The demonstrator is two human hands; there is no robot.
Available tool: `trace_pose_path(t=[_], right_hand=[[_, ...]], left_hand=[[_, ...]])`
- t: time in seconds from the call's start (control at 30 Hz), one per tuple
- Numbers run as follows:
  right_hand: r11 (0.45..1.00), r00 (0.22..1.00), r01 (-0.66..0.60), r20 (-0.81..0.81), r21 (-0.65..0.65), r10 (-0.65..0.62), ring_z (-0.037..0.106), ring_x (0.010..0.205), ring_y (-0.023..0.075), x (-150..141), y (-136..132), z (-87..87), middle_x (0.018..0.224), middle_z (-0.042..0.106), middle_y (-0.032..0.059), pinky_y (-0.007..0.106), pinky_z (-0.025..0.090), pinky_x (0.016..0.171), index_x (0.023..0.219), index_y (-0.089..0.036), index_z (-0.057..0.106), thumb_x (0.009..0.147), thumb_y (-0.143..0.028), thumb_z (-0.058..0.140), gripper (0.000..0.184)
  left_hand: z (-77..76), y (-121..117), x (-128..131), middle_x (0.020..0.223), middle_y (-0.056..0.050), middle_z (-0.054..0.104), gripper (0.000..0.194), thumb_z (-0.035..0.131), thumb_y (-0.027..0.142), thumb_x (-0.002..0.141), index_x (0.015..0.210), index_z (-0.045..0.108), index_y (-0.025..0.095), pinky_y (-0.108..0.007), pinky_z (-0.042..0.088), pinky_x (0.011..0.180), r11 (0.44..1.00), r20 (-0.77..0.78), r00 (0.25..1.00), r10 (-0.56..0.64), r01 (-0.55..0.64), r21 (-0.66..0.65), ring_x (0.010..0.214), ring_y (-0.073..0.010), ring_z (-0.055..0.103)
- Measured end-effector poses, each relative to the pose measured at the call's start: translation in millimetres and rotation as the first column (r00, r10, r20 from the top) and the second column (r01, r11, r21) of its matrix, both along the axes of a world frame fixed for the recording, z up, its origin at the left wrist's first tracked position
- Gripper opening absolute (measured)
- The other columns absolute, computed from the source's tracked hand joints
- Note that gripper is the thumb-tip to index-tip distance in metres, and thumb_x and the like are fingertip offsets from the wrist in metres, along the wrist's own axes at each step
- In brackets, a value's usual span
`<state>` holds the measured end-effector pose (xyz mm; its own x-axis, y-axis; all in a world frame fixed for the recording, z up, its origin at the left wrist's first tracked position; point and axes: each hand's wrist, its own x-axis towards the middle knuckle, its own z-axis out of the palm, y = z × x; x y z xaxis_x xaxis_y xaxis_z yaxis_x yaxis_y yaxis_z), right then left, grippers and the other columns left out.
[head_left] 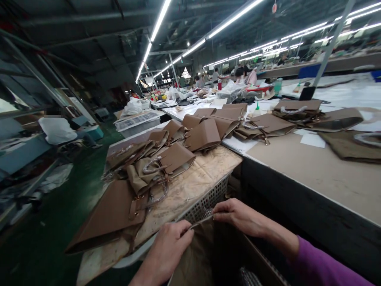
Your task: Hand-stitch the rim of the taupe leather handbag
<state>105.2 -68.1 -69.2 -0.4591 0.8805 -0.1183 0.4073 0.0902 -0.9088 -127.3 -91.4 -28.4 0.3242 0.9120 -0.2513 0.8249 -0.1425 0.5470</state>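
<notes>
My left hand (168,246) pinches the top edge of a brown handbag (198,254) low in the view. A short way to the right, my right hand (235,214) grips the same edge between thumb and fingers. The bag's olive lining shows, and its inside is dark. To the left, a large brown handbag (113,210) lies on its side with a brown tag and plastic-wrapped handles. Beyond it, several more brown handbags (205,135) are heaped on a worn board (205,171).
A plastic crate (205,202) with a lattice wall stands under the board. On the right, a long table (306,163) carries more bags, paper sheets and a green-capped bottle (257,107). A person in a white top (56,129) sits far left beside the green floor (74,198).
</notes>
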Motion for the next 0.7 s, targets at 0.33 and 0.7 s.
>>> trace_pose_path(t=[0.33,0.7], right_hand=[[0.970,0.974,-0.216,0.043,-0.107,0.222,0.062,0.091,0.0247,-19.8,11.0,4.1,0.095,0.071,0.0053,0.032,0.047,0.081,0.101,-0.013,0.071,0.091,-0.040,0.050,0.036],[0.899,0.885,-0.428,0.163,-0.087,0.437,0.053,0.123,0.0277,-13.3,21.3,26.0,0.134,0.060,0.0063,0.039,0.038,0.108,0.135,-0.019,0.055,0.089,-0.029,0.054,0.048]], left_hand=[[-25.7,3.3,-35.3,0.068,0.004,0.054,0.020,0.048,0.032,0.082,0.082,0.063,0.018,-0.024,0.029,0.055,0.990,0.153,0.988,0.002,0.020,-0.141,0.066,-0.0154,0.051],[-7.7,-14.7,-56.1,0.062,0.005,0.046,0.024,0.046,0.030,0.084,0.062,0.046,0.020,-0.026,0.028,0.056,0.982,0.127,0.991,-0.035,0.057,-0.181,0.065,-0.0152,0.047]])
